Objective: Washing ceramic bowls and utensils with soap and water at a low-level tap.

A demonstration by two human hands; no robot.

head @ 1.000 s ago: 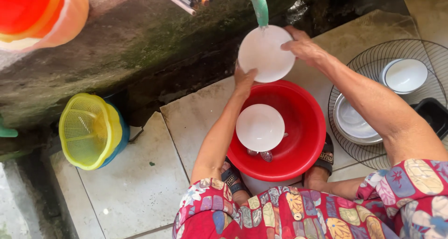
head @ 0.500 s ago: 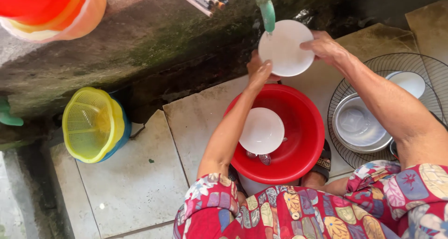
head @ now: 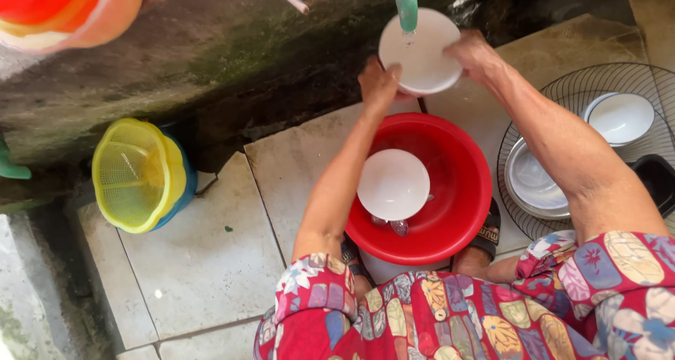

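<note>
White plate (head: 422, 54) up under the green tap spout (head: 406, 5), held above the far rim of the red basin (head: 464, 184), and both hands are on it. The left hand (head: 380, 86) grips the plate's near-left edge, thumb over the rim and fingers curled beneath; the right hand (head: 474, 54) clasps the right edge, fingers laid across the face. Down in the red basin a second white dish (head: 392, 184) lies upside down, with what look like clear glasses (head: 394, 226) peeking out from under its near edge. The basin sits on pale floor tiles (head: 211, 261), right between the person's sandalled feet (head: 486, 237). Off to the right, a round black wire rack (head: 576, 86) carries a white bowl (head: 621, 117) and a metal bowl (head: 534, 184), with a black tray (head: 657, 181) just beside them. Over on the left, a yellow mesh basket (head: 133, 174) lies tipped on its side inside a blue tub against the dark, mossy wall (head: 211, 65). Top left corner, an orange and red bucket (head: 63, 8) sits up on that wall.
</note>
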